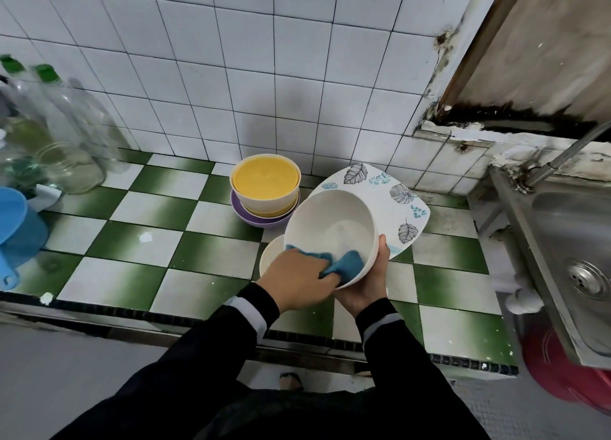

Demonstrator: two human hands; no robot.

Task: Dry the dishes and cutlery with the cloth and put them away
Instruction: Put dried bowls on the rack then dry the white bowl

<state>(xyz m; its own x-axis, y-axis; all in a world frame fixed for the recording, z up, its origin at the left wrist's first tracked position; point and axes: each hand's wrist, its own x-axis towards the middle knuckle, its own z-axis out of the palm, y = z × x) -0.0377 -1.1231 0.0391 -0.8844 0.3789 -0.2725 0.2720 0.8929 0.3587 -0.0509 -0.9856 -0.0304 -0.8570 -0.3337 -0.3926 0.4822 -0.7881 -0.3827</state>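
A white bowl (334, 228) is tilted toward me above the green and white tiled counter (148, 241). My right hand (367, 284) grips it from underneath, thumb on the rim. My left hand (297, 281) holds a blue cloth (344, 264) pressed inside the bowl near its lower rim. Behind the bowl lies a square white plate with leaf prints (393, 195). Another white dish (271, 257) sits on the counter, partly hidden by my left hand. A stack of bowls, yellow inside cream (264, 181) on a purple one (261, 219), stands near the wall.
Clear bottles with green caps and glass jars (56, 135) crowd the far left. A blue plastic jug (16, 231) stands at the left edge. A steel sink (575, 261) with a tap (558, 158) is on the right, a red tub (568, 377) below it.
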